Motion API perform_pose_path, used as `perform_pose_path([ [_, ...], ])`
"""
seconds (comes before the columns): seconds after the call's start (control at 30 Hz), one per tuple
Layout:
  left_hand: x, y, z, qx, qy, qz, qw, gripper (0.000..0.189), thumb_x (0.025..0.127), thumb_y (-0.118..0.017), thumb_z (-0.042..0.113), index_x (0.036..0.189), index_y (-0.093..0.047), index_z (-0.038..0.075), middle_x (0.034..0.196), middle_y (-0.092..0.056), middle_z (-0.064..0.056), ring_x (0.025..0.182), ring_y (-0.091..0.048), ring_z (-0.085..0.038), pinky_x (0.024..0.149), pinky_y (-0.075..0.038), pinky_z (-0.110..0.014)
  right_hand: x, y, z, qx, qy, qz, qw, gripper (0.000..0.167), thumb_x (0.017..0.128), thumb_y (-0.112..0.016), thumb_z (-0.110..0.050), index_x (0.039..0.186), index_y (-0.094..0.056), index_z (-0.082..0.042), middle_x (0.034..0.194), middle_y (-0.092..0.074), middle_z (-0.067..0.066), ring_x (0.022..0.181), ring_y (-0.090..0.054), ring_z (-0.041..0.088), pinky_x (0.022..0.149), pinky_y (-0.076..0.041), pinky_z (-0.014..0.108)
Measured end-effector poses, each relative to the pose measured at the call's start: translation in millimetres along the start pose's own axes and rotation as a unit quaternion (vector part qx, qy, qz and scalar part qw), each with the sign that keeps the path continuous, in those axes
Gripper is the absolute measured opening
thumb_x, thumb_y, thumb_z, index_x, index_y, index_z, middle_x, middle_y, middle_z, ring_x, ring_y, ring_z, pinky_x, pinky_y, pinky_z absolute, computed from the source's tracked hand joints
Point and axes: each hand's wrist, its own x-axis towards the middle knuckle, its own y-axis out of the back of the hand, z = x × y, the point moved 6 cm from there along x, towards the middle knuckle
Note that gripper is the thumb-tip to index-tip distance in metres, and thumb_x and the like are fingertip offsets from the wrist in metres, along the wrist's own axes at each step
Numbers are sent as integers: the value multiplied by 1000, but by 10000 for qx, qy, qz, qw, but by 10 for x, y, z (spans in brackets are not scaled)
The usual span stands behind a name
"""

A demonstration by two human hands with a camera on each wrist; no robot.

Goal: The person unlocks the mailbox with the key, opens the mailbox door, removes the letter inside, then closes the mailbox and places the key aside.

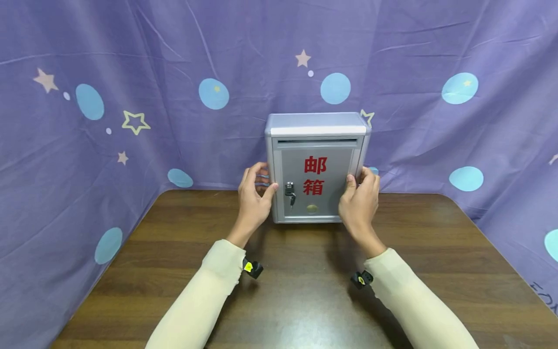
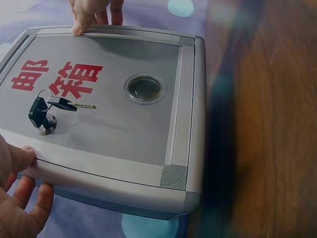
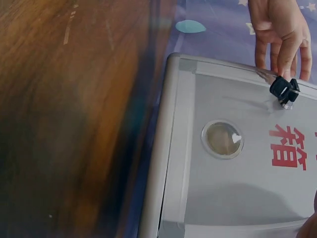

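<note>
A silver-grey metal mailbox (image 1: 335,169) stands upright toward the far side of the table, its front facing me. It bears red characters (image 1: 315,187), a slot (image 1: 318,142) near the top and a small round window (image 2: 144,89) low down. Keys (image 2: 62,103) hang from the lock at the left of the door. My left hand (image 1: 255,198) grips the left side, thumb at the front edge and fingers along the side. On the right side my right hand (image 1: 360,206) holds it likewise, its fingertips hidden behind. Whether the base touches the table I cannot tell.
A brown wood-grain table (image 1: 287,300) spreads out in front of the mailbox. Behind and to the sides hangs a purple curtain (image 1: 261,48) with stars and blue ovals. Each wrist carries a small black camera (image 1: 253,267) near the sleeve cuff.
</note>
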Motion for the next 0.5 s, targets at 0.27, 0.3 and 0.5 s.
perform_pose_path([
  [0.27, -35, 65, -31, -24, -6, 34, 10000, 50, 79, -71, -22, 126, -56, -15, 108, -56, -36, 92, -59, -53, 78, -56, -63, -66, -88, 49, 41, 173, -108, 9998, 33, 102, -61, -15, 126, -55, 7, 110, -54, 24, 100, -52, 40, 83, -45, 51],
  [0.3, -38, 70, -39, -33, 0, 35, 10000, 50, 79, -71, -23, 126, -56, -15, 108, -56, -36, 92, -59, -53, 78, -56, -63, -70, -94, 51, 52, 188, -108, 9998, 33, 101, -61, -14, 126, -55, 7, 109, -54, 24, 100, -52, 39, 82, -45, 51],
  [0.5, -65, 86, -81, -44, 35, 47, 10000, 50, 79, -71, -22, 126, -55, -15, 108, -56, -37, 92, -58, -54, 79, -55, -65, -86, -127, 70, 64, 219, -155, 9996, 32, 102, -60, -15, 124, -56, 7, 108, -54, 24, 99, -52, 40, 83, -45, 52],
])
